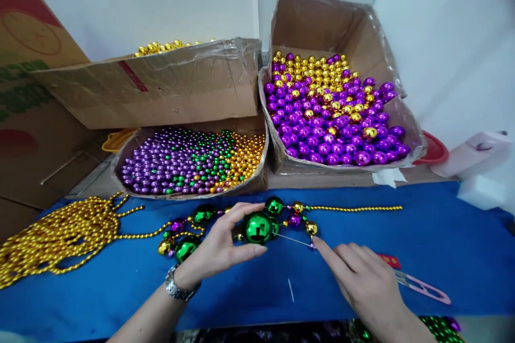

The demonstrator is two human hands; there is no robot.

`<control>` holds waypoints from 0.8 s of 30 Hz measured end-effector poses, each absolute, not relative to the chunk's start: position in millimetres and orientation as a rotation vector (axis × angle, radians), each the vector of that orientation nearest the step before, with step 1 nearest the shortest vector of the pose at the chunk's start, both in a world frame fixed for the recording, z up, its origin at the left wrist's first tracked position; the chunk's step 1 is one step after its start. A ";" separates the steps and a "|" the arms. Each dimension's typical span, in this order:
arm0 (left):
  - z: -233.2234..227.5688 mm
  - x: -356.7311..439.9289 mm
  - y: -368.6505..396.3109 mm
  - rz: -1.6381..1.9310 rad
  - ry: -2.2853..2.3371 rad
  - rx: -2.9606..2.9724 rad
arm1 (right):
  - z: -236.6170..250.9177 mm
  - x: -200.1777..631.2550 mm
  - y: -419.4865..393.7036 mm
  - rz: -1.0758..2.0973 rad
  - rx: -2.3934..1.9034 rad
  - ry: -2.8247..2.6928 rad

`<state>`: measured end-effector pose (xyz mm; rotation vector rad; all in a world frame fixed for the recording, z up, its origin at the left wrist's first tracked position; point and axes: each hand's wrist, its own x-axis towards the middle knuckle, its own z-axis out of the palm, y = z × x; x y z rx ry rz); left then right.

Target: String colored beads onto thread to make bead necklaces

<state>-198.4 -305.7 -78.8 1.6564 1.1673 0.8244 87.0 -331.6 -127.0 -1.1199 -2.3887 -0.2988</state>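
My left hand [231,236], with a metal watch [181,284] on its wrist, curves thumb and fingers around a large shiny green ball [258,228]. A thin white string [293,238] runs from the ball to my right hand [360,273]. The right fingertips are closed at the string's end, beside a small purple bead [313,245]; the right thumb is mostly hidden. Around the hands lies a bead garland with a green ball [274,206], a purple ball [295,220] and a gold ball [311,228]. Left of my left hand are further green balls [187,248].
Behind stand a carton of small mixed beads [177,161] and a carton of purple and gold balls [322,134]. Gold bead strands [68,236] lie at left on the blue cloth [241,295]. Pink-handled thread snips [426,288] and a white string piece [291,290] lie in front.
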 end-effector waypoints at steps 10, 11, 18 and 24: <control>-101.1 -169.5 -315.6 1.032 0.966 1.077 | -144.1 75.0 -332.6 0.012 -1.135 -2.329; -101.4 -168.4 -316.6 1.045 0.958 1.044 | -144.9 74.4 -333.3 -0.011 -1.143 -2.329; -97.3 -168.6 -319.3 1.069 0.963 0.985 | -146.5 69.6 -336.4 -0.111 -1.155 -2.344; -105.4 -163.2 -322.4 1.061 0.939 0.981 | -153.8 59.3 -338.1 0.183 -1.116 -2.296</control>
